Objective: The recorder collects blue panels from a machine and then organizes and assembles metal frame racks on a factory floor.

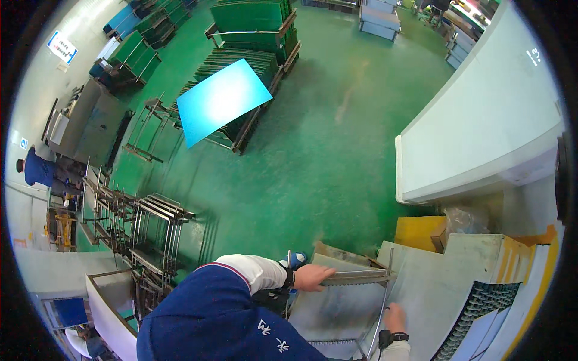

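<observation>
A metal rack [355, 275] with upright rods and toothed rails stands close in front of my body, with grey sheets or panels inside its frame. My left hand [313, 277] is closed on the left end of the rack's top bar; a dark band circles that wrist. At the rack's right side, my right hand [395, 319] is closed by a slanting thin rod, its fingers curled toward the frame. The right fingertips are partly hidden. Beside the right hand lies the pale top of a machine [427, 289], with a row of dark rollers [475, 319] along its opening.
On the green floor stands a cart of green panels [253, 24] with a shiny blue sheet [224, 101] on top. Several empty metal racks [159, 222] line the left. A white machine housing [481, 114] rises at right, near a yellow box [418, 233]. A person [39, 167] is far left.
</observation>
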`<act>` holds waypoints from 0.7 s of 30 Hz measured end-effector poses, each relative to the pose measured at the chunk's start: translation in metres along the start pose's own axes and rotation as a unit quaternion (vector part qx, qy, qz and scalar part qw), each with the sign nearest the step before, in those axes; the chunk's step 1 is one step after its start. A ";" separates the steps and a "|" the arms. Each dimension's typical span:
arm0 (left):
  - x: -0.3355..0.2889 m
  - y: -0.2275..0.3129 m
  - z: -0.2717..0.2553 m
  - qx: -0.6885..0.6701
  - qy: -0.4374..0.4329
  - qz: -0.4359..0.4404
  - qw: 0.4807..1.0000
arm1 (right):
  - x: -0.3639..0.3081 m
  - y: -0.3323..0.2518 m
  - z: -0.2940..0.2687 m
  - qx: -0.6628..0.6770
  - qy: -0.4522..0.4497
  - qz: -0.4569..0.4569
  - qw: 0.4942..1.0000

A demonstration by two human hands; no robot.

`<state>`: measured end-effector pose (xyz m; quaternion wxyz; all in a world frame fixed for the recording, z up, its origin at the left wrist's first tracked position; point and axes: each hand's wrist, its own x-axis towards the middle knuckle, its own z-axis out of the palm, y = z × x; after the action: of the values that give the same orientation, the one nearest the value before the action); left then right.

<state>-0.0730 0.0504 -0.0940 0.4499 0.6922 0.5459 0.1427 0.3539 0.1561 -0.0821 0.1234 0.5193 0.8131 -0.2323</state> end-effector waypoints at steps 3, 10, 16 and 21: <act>0.001 0.005 -0.003 -0.004 -0.002 -0.007 1.000 | 0.002 -0.002 0.000 -0.057 0.005 0.026 0.998; 0.004 -0.003 0.007 -0.004 0.032 0.011 0.999 | 0.016 0.049 0.045 0.269 -0.098 0.359 0.888; 0.000 -0.005 0.011 -0.009 0.049 0.013 0.999 | 0.018 0.028 0.049 -0.116 0.057 0.075 0.989; -0.006 0.001 0.005 -0.010 0.065 0.025 0.998 | -0.008 -0.025 0.032 0.036 0.204 0.120 0.971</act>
<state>-0.0707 0.0431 -0.0942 0.4169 0.6901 0.5552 0.2041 0.3330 0.1248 -0.0995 -0.0371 0.6535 0.7441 -0.1338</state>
